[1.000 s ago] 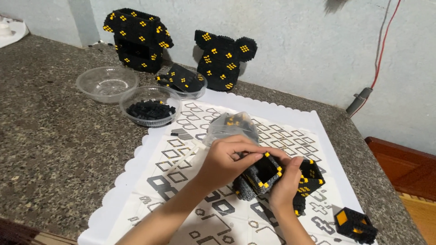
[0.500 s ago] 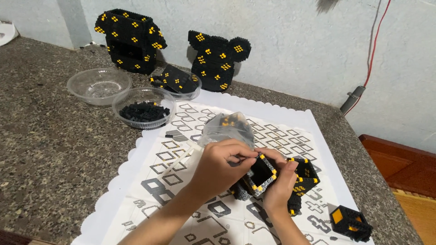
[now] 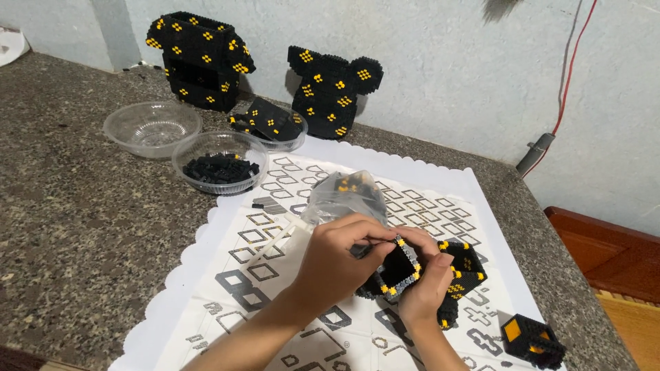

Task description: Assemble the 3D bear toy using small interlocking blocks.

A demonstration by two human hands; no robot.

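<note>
While both hands work close together over the near middle of the patterned white mat (image 3: 227,275) on the desk (image 3: 75,227), the main risk, as I judge it, is a squeeze too hard or off-line: the hollow black-and-yellow brick block (image 3: 399,269) is built of tiny studded pieces, and pressure on one wall could pop a row loose or split the frame, scattering bits across the mat. The left hand (image 3: 340,264) has its grip clenched over the block's top-left edge, fingertips pinching at the rim, while the right hand (image 3: 426,285) cups it from below and from the right, thumb pressed on the side wall; so the block sits between the two grips, touching both, its open face tilted toward the camera. Just beside the right hand lies a second brick section (image 3: 464,264) (partly hidden, so I cannot tell whether it is joined). Toward the near right corner sits a small black cube (image 3: 533,340). Just beyond the hands lies a crumpled clear bag (image 3: 344,196); farther left stand a bowl of black pieces (image 3: 218,163) and an empty clear bowl (image 3: 151,128). Against the wall at the far edge stand two brick-built shirts (image 3: 199,58) (image 3: 333,89).
</note>
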